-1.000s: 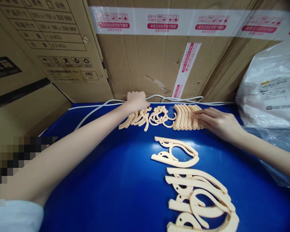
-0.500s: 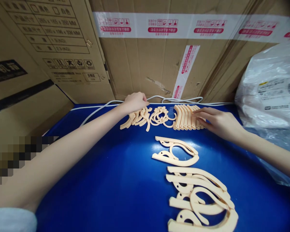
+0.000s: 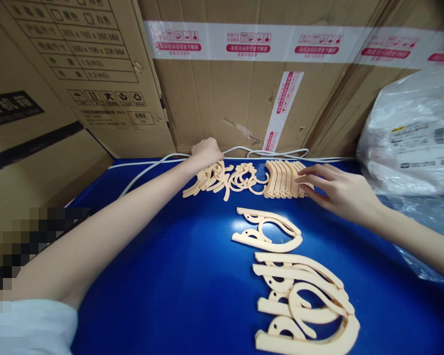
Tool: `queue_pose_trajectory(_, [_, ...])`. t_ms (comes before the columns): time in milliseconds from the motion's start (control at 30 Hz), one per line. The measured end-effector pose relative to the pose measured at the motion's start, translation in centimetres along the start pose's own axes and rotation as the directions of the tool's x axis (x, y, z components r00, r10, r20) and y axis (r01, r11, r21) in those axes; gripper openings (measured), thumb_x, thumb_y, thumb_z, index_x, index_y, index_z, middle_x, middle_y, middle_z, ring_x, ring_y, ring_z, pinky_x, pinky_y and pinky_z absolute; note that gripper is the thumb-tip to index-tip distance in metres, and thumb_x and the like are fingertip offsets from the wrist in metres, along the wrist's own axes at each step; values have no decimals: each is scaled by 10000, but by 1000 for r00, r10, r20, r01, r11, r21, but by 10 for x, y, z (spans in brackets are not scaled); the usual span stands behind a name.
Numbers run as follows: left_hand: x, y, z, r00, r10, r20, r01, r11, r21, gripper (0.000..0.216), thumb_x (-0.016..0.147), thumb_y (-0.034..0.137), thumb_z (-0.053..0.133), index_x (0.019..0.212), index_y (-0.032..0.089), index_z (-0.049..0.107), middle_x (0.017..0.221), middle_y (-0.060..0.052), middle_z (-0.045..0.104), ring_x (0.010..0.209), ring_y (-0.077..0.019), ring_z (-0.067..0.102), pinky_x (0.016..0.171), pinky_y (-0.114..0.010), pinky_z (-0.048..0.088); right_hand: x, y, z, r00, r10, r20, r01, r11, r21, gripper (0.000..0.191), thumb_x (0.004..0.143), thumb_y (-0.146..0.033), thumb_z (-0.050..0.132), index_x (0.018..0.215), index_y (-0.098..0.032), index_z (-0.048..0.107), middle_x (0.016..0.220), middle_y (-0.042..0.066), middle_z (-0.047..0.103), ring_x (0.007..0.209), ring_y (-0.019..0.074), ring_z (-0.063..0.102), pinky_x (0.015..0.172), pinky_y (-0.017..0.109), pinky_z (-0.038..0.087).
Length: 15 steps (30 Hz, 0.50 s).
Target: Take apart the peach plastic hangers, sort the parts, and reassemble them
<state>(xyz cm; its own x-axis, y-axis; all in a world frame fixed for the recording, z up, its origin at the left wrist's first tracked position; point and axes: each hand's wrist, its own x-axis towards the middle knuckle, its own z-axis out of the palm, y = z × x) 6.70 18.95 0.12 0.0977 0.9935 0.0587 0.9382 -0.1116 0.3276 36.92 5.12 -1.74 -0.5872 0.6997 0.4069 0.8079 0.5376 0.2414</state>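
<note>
At the back of the blue table, my left hand [image 3: 207,152] is curled over a pile of beige curved hanger arms [image 3: 209,180]; its fingertips are hidden, so what they grip does not show. My right hand [image 3: 342,190] has its fingers apart at the right end of a neat row of hanger arms [image 3: 281,180]. Its fingertips overlap the last pieces, and I cannot tell whether they touch. Between the two groups lie loose hanger hooks [image 3: 243,178]. Closer to me are a folded plastic hanger [image 3: 277,246] and several more folded hangers [image 3: 311,320] overlapping each other.
Cardboard boxes [image 3: 214,98] wall off the back and left of the blue table [image 3: 163,276]. A white cable [image 3: 163,160] runs along the back edge. To the right sits a clear plastic bag [image 3: 410,133] with a white label, and more clear film [image 3: 422,241] lies below it.
My right hand has drawn slightly right, away from the row. My left hand has shifted a little left, its fingertips now hidden behind the hand. The view has moved slightly; the hangers lie as before.
</note>
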Motion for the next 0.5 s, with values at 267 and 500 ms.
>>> queue_pose_trajectory(267, [-4,1,-9,996,33,-78,-50,972,-229,255,839,363,612,931,165,745,931,-94,748,813,-206,665,686,-305,497,-9,7,-4,1000,14,-16,-14,999,-45,312,993,-339,432,999,-181,701,1091,108,709,944,267,684,666,369,546])
queue_pose_trajectory(500, [-54,-6,-10,995,94,-29,-97,985,-144,188,783,387,692,741,204,710,720,-46,712,728,-218,651,649,-320,466,-22,19,2,995,54,85,-58,997,46,411,982,-422,430,1255,-163,593,1210,167,630,1077,328,640,876,468,556])
